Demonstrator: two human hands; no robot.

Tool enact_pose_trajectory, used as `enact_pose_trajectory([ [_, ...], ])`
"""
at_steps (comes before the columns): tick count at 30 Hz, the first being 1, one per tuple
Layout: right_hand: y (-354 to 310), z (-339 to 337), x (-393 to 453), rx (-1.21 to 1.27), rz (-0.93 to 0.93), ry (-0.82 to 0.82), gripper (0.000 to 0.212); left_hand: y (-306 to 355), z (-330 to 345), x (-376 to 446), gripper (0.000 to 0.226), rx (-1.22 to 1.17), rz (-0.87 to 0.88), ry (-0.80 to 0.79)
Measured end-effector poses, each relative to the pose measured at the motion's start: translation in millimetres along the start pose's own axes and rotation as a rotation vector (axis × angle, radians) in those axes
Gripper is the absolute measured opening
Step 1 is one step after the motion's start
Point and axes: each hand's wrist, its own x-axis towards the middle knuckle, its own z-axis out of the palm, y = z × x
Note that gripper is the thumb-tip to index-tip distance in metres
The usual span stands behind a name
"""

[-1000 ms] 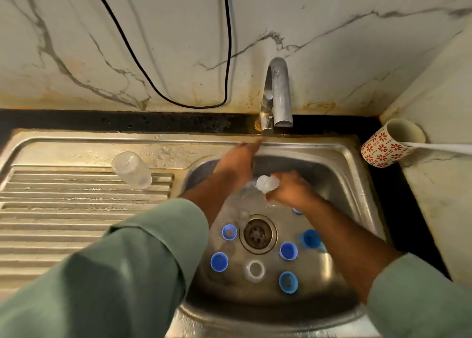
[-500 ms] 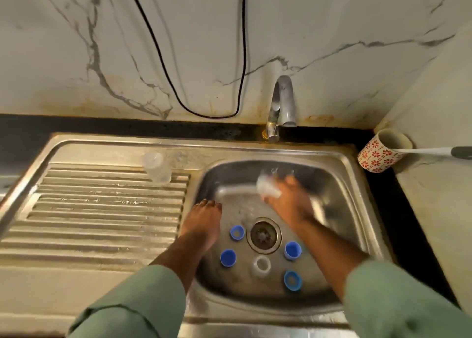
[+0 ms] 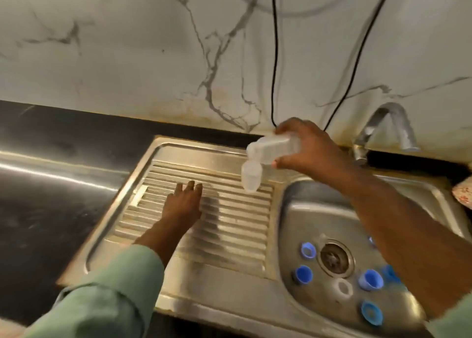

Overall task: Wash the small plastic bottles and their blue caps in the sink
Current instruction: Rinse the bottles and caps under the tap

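wall (image 3: 127, 44): white marble with grey veins, rust-stained along its foot | cables (image 3: 274, 57): two black, hanging down the wall, far right | desk (image 3: 38, 184): black, glossy, left, catching a streak of light | tap (image 3: 390, 125): steel, far right

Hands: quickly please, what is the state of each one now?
Left hand: open, flat on the ribbed steel drainboard, holding nothing.
Right hand: closed on a small clear plastic bottle.
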Motion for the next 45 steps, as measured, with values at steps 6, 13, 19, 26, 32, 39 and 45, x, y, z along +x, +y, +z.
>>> enact_pose_trajectory([
  [6, -64.7, 91.3, 84.5, -0.667, -0.159, -0.239, 0.06, -51.9, -1.1, 58.5, 0.097, -0.126, 0.06, -0.098],
  [13, -57.0, 181.4, 123.9, -1.096, -0.119, -0.446, 0.042, -65.7, 11.7, 79.0, 0.116, -0.28, 0.05, -0.218],
  [19, -44.9, 193.5, 134.2, -1.146, -0.052, -0.432, 0.044, -60.9, 7.8, 80.3, 0.107, -0.252, 0.058, -0.24],
  [26, -47.4, 195.4, 132.3, -1.132, 0.065, -0.5, 0.057, -55.4, -0.7, 79.5, 0.091, -0.166, 0.05, -0.257],
  [32, -45.8, 191.7, 133.3, -1.088, 0.062, -0.508, 0.086, -55.0, -10.4, 71.9, 0.094, -0.081, 0.077, -0.265],
  [39, -55.6, 156.0, 119.0, -0.94, -0.021, -0.324, 0.082, -31.3, -26.2, 33.8, 0.047, -0.073, 0.099, -0.097],
  [45, -10.0, 89.4, 43.3, -0.626, -0.218, 0.141, 0.045, 54.4, 7.0, -25.2, 0.05, -0.313, 0.416, -0.037],
])
